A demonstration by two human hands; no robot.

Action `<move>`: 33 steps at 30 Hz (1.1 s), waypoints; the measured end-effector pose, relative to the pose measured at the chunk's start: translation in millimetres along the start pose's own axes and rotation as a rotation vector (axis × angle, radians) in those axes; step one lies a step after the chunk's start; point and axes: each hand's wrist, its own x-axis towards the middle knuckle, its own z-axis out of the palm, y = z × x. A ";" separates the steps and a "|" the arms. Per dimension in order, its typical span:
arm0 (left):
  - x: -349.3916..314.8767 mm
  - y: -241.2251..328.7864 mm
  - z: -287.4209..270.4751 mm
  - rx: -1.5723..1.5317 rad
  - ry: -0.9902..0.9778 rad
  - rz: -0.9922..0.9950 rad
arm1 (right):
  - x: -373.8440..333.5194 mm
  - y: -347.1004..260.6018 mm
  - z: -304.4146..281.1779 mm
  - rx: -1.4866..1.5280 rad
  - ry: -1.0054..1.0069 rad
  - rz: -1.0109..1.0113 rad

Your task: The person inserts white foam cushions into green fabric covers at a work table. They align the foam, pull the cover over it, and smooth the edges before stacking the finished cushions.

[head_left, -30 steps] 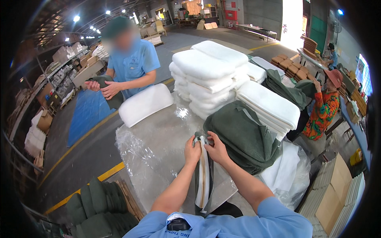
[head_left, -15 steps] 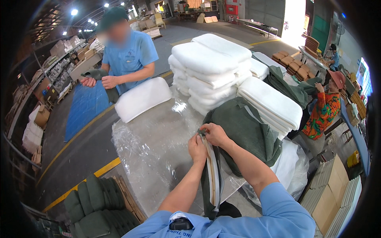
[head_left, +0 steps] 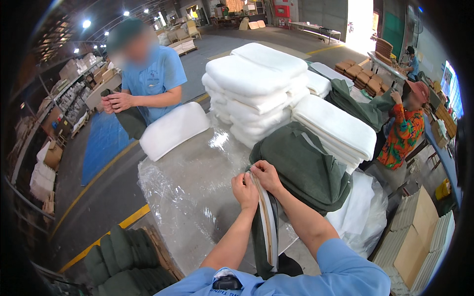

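Note:
A dark green fabric cushion cover (head_left: 258,237) hangs from my hands over the table's near edge, down toward my body. Along it runs a tan zipper-like strip (head_left: 266,217) between pale edges. My left hand (head_left: 245,191) pinches the upper end of the cover on its left side. Close beside it, my right hand (head_left: 266,176) grips the same end with bent fingers. The fingertips hide the very end of the strip. Just right of my right hand lies a heap of dark green covers (head_left: 301,167) on the plastic-wrapped table (head_left: 182,197).
White cushion pads (head_left: 256,74) are stacked at the far side, with more (head_left: 335,126) to the right. A co-worker (head_left: 155,74) across the table holds green fabric near a single white pad (head_left: 173,130). Green cushions (head_left: 123,256) sit at lower left, cardboard (head_left: 414,232) at lower right.
My hands have shifted slightly down and left, still gripping the cover's end. The small green tuft at the fingertips no longer shows. The co-worker's hands have come together on their green fabric.

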 end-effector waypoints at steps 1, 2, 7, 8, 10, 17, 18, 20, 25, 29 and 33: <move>0.1 -3.5 -2.7 -0.016 0.005 0.006 | 1.0 1.0 0.8 0.124 -0.071 0.077; 0.2 -7.0 -5.8 -0.032 0.011 0.013 | 4.4 1.9 -2.8 0.249 -0.143 0.153; 4.5 -16.4 -15.6 -0.131 -0.060 -0.082 | 42.4 10.3 -30.2 0.723 -0.310 0.467; 6.2 -20.0 -18.6 -0.151 -0.069 -0.107 | 48.0 11.2 -25.1 0.828 -0.316 0.501; 7.2 -17.5 -13.8 -0.203 -0.131 -0.147 | 61.3 25.4 -32.2 0.924 -0.310 0.527; 22.2 -27.9 -7.4 -0.645 -0.399 -0.401 | 90.6 56.3 -4.4 0.799 -0.414 0.499; 31.3 -34.4 -10.4 -0.589 -0.379 -0.410 | 89.9 53.7 9.6 0.814 -0.462 0.483; 53.8 -57.8 -11.1 -0.485 -0.328 -0.436 | 84.7 48.6 31.6 0.805 -0.529 0.488; 82.5 -62.4 45.8 -0.702 -0.672 -0.228 | 80.0 78.1 43.0 0.721 -0.352 0.295; 81.9 -59.2 58.5 -0.676 -0.680 -0.275 | 73.7 93.2 46.3 0.830 -0.245 0.268; 84.2 -57.1 53.0 -0.564 -0.672 -0.419 | 71.3 92.4 50.5 0.630 -0.193 0.171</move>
